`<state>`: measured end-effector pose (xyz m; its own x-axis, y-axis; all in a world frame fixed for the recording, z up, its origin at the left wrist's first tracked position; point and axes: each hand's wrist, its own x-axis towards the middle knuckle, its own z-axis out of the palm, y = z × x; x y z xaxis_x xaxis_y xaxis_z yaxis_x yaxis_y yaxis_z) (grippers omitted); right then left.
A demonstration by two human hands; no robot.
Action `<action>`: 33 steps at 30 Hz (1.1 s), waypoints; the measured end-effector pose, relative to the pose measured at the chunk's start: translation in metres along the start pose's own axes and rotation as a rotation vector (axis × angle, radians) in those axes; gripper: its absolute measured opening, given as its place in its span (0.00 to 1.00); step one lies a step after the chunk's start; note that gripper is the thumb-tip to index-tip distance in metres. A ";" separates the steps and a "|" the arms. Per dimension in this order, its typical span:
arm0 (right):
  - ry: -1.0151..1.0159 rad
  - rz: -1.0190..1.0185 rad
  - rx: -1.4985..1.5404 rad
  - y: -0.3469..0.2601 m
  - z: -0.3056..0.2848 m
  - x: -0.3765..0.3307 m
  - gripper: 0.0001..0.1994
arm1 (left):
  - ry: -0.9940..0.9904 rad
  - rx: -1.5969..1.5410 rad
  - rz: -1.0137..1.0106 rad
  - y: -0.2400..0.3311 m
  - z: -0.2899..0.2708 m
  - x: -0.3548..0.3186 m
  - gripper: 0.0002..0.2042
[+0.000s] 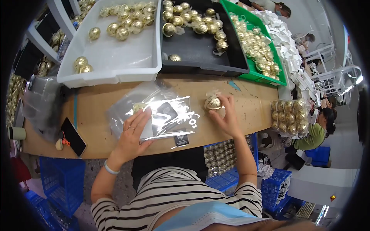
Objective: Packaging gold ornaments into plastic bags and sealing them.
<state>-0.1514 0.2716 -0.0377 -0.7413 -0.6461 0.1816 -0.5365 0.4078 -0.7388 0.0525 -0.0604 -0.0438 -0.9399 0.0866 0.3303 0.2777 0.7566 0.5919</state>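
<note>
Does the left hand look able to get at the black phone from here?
Probably yes: the left hand would have to leave the clear plastic bags, but brown tabletop lies between it and the black phone, whose face looks mostly uncovered.

The table (94, 142) is brown and matte, its near edge bowed by the lens. Speckled grey floor (123, 178) shows below that edge. Blue crates stand left of the table, one tall crate (61, 186) close to its near corner; another crate (275, 188) stands beyond its right end. White posts (61, 17) slant past its far left corner, and a white metal frame (325, 56) stands well right of it. Farther right a pale surface (348, 154), wall or floor unclear, spreads toward the dark rim.
</note>
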 end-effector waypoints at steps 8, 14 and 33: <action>-0.725 0.233 0.806 -0.026 0.039 0.034 0.35 | 0.087 -0.126 0.029 -0.004 0.003 0.005 0.44; -0.781 0.257 0.853 -0.024 0.034 0.032 0.28 | 0.077 -0.143 -0.002 -0.002 -0.002 -0.003 0.45; -0.832 0.128 0.801 -0.060 0.118 0.074 0.19 | 0.033 0.060 0.024 0.007 0.006 0.005 0.38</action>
<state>-0.1267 0.1231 -0.0567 -0.1182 -0.9753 -0.1869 0.1520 0.1682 -0.9740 0.0488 -0.0510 -0.0430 -0.9260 0.0844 0.3681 0.2865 0.7920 0.5391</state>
